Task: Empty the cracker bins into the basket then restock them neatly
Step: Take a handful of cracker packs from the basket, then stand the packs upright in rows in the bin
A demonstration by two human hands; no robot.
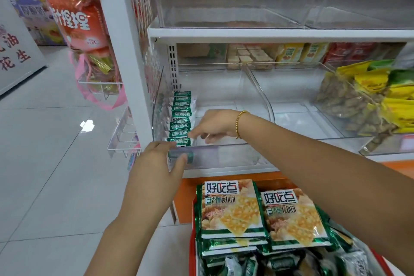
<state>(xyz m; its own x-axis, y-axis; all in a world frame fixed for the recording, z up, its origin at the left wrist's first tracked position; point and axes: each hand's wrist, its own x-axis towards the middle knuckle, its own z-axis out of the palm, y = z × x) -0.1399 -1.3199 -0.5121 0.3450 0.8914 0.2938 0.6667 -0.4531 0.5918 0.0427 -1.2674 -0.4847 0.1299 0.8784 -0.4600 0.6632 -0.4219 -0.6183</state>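
A clear plastic bin on the lower shelf holds a row of green cracker packets standing on edge along its left wall. My left hand grips a green cracker packet at the bin's front left corner. My right hand reaches into the bin beside the row, fingers curled down at the front packets; whether it holds one is unclear. Below, a red basket carries stacks of green and yellow cracker packets.
A second clear bin to the right holds nothing I can see. Further right is a bin of yellow and green snack packets. Clear bins fill the upper shelf. Red snack bags hang at the left over tiled floor.
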